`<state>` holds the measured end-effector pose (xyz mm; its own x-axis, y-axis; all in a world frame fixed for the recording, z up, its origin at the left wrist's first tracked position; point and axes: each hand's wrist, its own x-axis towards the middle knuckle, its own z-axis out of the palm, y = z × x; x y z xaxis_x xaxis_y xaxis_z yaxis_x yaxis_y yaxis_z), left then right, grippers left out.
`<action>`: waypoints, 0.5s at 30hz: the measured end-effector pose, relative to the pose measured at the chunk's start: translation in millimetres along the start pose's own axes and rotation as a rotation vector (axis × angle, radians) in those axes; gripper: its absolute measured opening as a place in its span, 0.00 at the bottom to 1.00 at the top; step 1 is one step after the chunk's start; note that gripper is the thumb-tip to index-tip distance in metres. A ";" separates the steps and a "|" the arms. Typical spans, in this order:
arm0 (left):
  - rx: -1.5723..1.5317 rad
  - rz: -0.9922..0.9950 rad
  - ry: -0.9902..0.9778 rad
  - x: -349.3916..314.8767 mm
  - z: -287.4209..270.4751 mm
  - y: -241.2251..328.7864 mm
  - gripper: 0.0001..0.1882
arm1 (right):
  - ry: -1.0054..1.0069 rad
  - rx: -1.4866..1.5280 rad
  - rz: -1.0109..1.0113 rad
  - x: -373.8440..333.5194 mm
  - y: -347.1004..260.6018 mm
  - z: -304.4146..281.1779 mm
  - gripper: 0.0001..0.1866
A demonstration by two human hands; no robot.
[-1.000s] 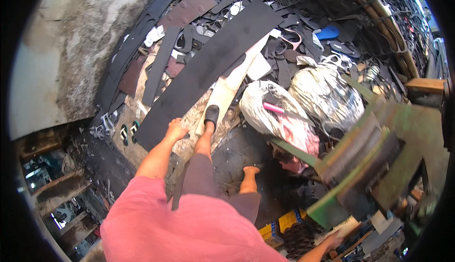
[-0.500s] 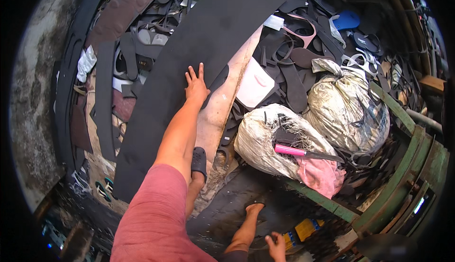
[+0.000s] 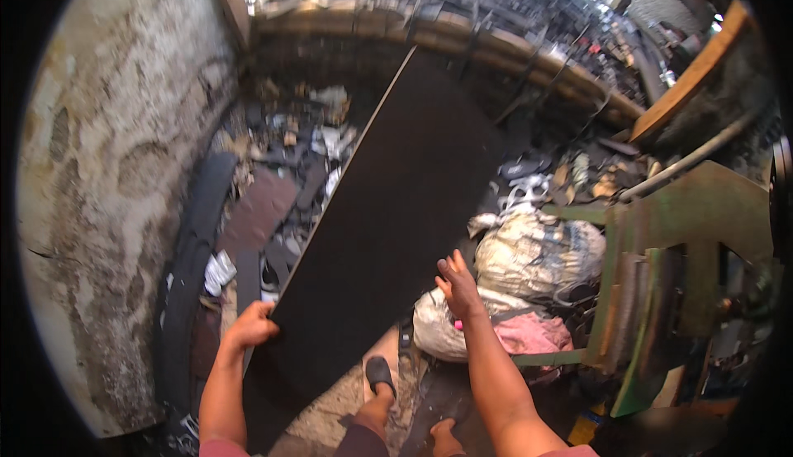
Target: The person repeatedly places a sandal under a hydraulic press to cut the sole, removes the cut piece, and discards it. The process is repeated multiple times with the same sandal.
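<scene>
A long black foam sheet (image 3: 388, 201) stands tilted in front of me, its pale cut edge along the left side. My left hand (image 3: 254, 326) is closed around that left edge, low on the sheet. At the opposite edge is my right hand (image 3: 460, 288), its fingers apart and its fingertips against or just beside the sheet; firm contact cannot be made out. Below the right hand sits a whitish woven sack (image 3: 440, 333) with a pink cloth (image 3: 533, 335) on it. A bit of a pink handle (image 3: 459, 325) shows beside my right wrist.
Sandal offcuts and scraps lie behind the sheet, with a brown sheet (image 3: 258, 209) at left. A second full sack (image 3: 537, 250) stands beside a green metal frame (image 3: 619, 283). A stained wall (image 3: 107, 192) rises at left; a wooden rail (image 3: 380, 23) crosses the far side.
The black sheet has been lifted and tilted up from the pile. My left hand went from flat on it to gripping its left edge; my right hand came up to its right edge. The view has shifted.
</scene>
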<state>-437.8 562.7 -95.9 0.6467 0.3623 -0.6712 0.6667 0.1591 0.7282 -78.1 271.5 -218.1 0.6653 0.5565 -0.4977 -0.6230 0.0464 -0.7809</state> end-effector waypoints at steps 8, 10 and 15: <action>0.306 0.874 0.692 -165.5 176.1 123.9 0.19 | -0.183 -0.225 -0.343 -201.1 -224.4 112.8 0.27; -0.722 0.345 -0.083 -209.4 287.4 68.0 0.41 | -0.191 -0.199 -0.348 -258.7 -248.7 133.1 0.29; -1.988 0.786 -0.231 -227.1 345.1 12.2 0.58 | 0.070 -0.704 -1.013 -392.0 -341.6 112.8 0.30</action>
<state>-448.6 165.4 17.6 0.6470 0.7520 -0.1256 -0.7610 0.6266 -0.1682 -172.5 131.0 286.4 0.7528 0.4829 0.4473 0.5284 -0.0381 -0.8481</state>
